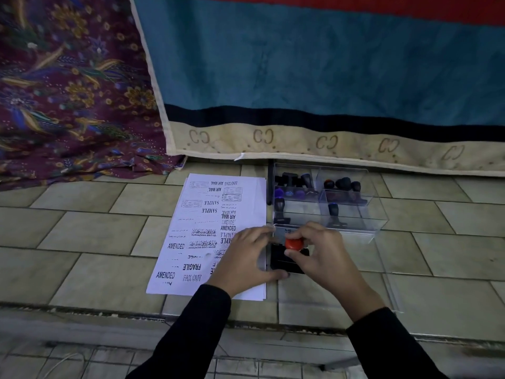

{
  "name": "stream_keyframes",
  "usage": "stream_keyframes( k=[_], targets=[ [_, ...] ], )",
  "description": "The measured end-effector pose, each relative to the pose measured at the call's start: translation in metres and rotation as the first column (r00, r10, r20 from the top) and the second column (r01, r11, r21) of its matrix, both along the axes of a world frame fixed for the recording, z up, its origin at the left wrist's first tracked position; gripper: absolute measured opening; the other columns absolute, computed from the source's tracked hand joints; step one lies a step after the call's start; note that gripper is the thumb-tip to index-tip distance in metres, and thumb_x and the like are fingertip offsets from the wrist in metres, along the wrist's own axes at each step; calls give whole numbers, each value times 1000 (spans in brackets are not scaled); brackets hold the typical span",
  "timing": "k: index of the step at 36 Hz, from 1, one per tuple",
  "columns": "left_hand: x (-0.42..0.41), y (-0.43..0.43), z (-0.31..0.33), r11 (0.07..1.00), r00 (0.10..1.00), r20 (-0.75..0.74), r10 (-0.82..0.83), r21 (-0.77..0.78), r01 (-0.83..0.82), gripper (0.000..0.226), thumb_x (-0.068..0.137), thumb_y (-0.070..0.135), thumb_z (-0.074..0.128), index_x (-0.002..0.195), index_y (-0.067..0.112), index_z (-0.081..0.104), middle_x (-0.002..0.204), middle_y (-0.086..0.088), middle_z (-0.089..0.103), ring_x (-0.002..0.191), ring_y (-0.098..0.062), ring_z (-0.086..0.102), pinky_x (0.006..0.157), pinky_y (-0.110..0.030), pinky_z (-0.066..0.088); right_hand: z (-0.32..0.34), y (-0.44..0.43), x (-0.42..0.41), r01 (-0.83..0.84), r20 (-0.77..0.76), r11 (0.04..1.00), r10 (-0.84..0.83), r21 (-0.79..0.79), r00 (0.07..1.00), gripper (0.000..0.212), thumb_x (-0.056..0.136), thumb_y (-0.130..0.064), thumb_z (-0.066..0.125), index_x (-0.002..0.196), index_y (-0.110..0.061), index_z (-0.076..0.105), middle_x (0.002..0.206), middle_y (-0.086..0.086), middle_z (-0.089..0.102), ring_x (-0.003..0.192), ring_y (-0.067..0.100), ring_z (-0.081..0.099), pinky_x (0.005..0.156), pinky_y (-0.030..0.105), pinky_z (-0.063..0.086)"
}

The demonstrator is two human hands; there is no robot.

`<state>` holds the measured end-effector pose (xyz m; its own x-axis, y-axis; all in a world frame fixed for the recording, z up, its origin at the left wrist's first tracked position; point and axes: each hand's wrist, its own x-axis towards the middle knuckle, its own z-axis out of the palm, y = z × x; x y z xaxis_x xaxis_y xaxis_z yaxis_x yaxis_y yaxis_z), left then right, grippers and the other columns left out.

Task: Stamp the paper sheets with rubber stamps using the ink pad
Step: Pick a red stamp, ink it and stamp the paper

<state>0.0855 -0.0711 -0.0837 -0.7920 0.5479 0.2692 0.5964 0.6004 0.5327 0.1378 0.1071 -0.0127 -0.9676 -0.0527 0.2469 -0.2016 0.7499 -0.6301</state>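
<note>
1. Fingers of my left hand (246, 258) lie spread and nearly straight, palm down, holding nothing. Its black sleeve (202, 318) comes up from the bottom of the view.
2. Under that hand lie the paper sheets (196, 231), a thin white stack flat on the tiled floor (82, 242). The top sheet is crowded with black printed words such as AMENDED and FRAGILE.
3. My left thumb reaches right and touches the near edge of the ink pad (284, 262), a flat black rectangle just beside the paper's right edge.
4. Over the pad stands the stamp (294, 243). Its round red knob is smooth, and its lower part is hidden by my fingers.
5. My right hand (319, 255) arches above it, wrist raised, with thumb and fingertips curled round the knob in a pinch.
6. Just behind the pad sits the box (355, 224), clear hard plastic divided into compartments, holding spare stamps (289, 181) with dark handles.
</note>
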Motion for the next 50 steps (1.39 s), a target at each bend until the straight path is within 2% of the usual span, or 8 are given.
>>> stream_keyframes(
  k=[5, 13, 22, 27, 32, 37, 43, 50],
  targets=[
    [0, 0, 0, 1000, 1000, 17, -5, -6, 5, 75, 62, 71, 67, 124, 31, 54, 137, 18, 41, 128, -2, 33, 110, -26, 20, 1, -1, 0, 20, 22, 1000, -19, -24, 1000, 26, 66, -13, 82, 90, -15, 72, 88, -4, 66, 78, 9, 63, 77, 25, 55],
    [-3, -47, 23, 953, 977, 111, 184, 222, -205, 47, 85, 62, 50, 124, 36, 53, 133, 22, 45, 127, 3, 36, 106, -34, 37, 12, -8, 3, 27, 41, 999, -25, -42, 999, 25, 73, -17, 78, 96, -19, 69, 92, -8, 62, 79, 1, 57, 77, 10, 48],
    [-12, -119, 2, 891, 890, -49, 454, 4, -454, 47, 87, 54, 40, 117, 24, 59, 129, 6, 56, 119, -16, 48, 101, -40, 39, 4, -78, 13, -204, 49, 971, 211, -125, 976, 27, 77, -25, 75, 102, -21, 67, 98, -5, 63, 84, 4, 59, 79, 13, 48],
    [-9, -121, -3, 871, 873, -72, 483, -60, -487, 52, 85, 55, 35, 116, 22, 60, 132, 2, 54, 126, -18, 44, 106, -40, 30, -3, -96, 14, -258, 77, 961, 266, -99, 961, 26, 79, -26, 73, 103, -20, 66, 99, -4, 60, 81, 3, 55, 72, 5, 42],
    [-11, -120, -7, 875, 879, -69, 471, -91, -476, 35, 89, 43, 51, 116, 23, 60, 135, 3, 52, 129, -18, 41, 107, -36, 25, -6, -104, 14, -259, 92, 964, 264, -62, 960, 26, 79, -30, 71, 103, -25, 64, 100, -7, 59, 83, 7, 58, 75, 23, 51],
    [-10, -119, -8, 874, 876, -40, 480, -65, -482, 48, 84, 55, 37, 115, 26, 60, 135, 5, 52, 129, -16, 41, 106, -38, 29, -7, -110, 15, -283, 77, 958, 286, -56, 955, 26, 80, -25, 71, 105, -17, 65, 100, -1, 59, 88, 12, 58, 77, 13, 45],
    [-11, -119, -9, 869, 873, -51, 485, -82, -488, 50, 83, 54, 35, 115, 24, 61, 134, 4, 53, 128, -17, 42, 106, -37, 28, -13, -116, 27, -278, 37, 961, 278, 1, 960, 25, 80, -22, 70, 104, -14, 66, 100, 1, 59, 93, 16, 60, 81, 27, 50],
    [-11, -118, -9, 867, 871, -50, 489, -80, -491, 50, 83, 54, 35, 116, 25, 60, 135, 6, 52, 128, -16, 41, 106, -34, 25, -7, -117, 24, -264, 41, 964, 263, 25, 964, 24, 78, -18, 72, 101, -12, 68, 99, 1, 62, 92, 16, 60, 76, 12, 38]
  ],
)
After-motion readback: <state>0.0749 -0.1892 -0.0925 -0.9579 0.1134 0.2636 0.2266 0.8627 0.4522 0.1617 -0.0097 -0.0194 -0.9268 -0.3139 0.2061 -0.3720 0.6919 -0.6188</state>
